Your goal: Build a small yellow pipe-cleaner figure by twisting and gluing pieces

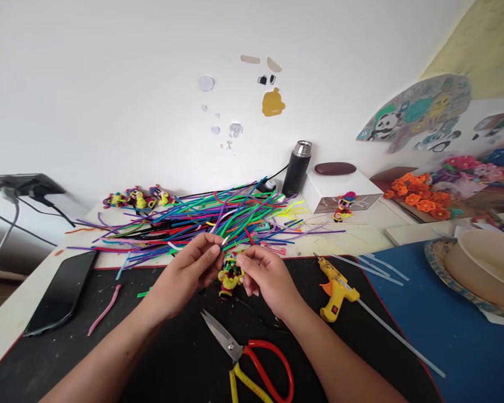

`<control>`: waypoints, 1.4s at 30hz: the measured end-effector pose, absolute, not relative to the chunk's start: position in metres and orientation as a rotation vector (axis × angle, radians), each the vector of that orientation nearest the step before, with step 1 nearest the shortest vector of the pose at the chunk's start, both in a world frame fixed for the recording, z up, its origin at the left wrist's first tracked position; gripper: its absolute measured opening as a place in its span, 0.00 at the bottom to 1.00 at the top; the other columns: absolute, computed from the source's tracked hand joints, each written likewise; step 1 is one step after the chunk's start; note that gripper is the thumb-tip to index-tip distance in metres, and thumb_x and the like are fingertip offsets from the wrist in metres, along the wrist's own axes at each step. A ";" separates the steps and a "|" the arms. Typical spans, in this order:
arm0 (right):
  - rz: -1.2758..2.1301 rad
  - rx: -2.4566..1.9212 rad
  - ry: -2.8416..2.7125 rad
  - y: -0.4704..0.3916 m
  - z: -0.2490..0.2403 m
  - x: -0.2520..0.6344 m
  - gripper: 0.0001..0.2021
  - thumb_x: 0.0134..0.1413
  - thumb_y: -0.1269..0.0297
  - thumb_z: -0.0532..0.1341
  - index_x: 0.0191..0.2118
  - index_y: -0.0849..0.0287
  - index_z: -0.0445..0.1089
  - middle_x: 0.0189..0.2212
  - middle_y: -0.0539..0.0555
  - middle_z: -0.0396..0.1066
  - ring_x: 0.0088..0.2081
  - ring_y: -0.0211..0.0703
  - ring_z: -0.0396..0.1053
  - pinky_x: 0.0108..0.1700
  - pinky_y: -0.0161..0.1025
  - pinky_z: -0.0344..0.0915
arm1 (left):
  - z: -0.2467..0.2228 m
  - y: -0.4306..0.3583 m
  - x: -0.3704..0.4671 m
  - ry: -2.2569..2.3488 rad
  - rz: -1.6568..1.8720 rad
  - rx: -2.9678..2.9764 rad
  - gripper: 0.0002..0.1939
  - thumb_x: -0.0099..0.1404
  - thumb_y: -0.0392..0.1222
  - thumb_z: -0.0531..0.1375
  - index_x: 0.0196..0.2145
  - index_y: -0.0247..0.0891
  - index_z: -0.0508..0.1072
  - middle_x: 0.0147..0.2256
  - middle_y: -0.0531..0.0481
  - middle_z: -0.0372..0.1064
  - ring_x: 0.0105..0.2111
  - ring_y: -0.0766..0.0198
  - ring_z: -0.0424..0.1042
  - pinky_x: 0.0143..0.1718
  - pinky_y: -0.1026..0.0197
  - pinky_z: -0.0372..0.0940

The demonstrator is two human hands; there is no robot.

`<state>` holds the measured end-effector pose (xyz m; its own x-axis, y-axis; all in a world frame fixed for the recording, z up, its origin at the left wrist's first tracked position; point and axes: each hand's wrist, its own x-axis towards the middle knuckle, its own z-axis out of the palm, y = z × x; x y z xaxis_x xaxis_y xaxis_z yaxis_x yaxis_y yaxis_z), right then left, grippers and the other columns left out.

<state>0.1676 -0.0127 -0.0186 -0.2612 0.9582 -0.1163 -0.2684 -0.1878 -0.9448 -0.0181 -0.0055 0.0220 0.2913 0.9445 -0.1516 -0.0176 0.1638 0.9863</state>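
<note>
My left hand [193, 268] is closed in a pinch, and a small whitish, shiny-tipped piece [224, 242] shows at its fingertips; its kind is unclear. My right hand [269, 277] also pinches with thumb and forefinger, but whatever lies between them is too small to make out. Between the two hands, a small yellow, green and dark red pipe-cleaner doll [230, 280] appears partly behind the fingers. I cannot tell whether either hand touches it. Below, scissors [231, 346] with one red and one yellow handle lie on the black mat [168, 358].
Behind the hands spreads a heap of coloured pipe cleaners [185, 221]. A yellow glue gun [336, 288] and glue sticks [378, 266] lie right, a phone [61, 291] left. Similar dolls [138, 198] line the wall; a black flask [297, 168] stands beside a white box [344, 187].
</note>
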 end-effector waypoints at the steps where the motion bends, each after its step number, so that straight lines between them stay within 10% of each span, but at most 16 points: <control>1: 1.621 -0.972 -1.097 -0.013 -0.019 0.168 0.19 0.57 0.45 0.68 0.33 0.57 0.70 0.15 0.43 0.64 0.15 0.33 0.59 0.18 0.30 0.50 | 0.022 -0.005 -0.019 1.052 0.885 1.231 0.20 0.69 0.60 0.64 0.45 0.42 0.70 0.27 0.58 0.64 0.22 0.69 0.59 0.22 0.66 0.55; 42: 1.561 -1.013 -1.289 -0.014 -0.016 0.171 0.14 0.63 0.51 0.65 0.35 0.58 0.72 0.18 0.43 0.63 0.17 0.32 0.60 0.20 0.32 0.53 | 0.032 -0.005 -0.025 1.069 0.773 1.451 0.22 0.74 0.59 0.58 0.53 0.39 0.71 0.34 0.52 0.71 0.21 0.71 0.62 0.19 0.68 0.56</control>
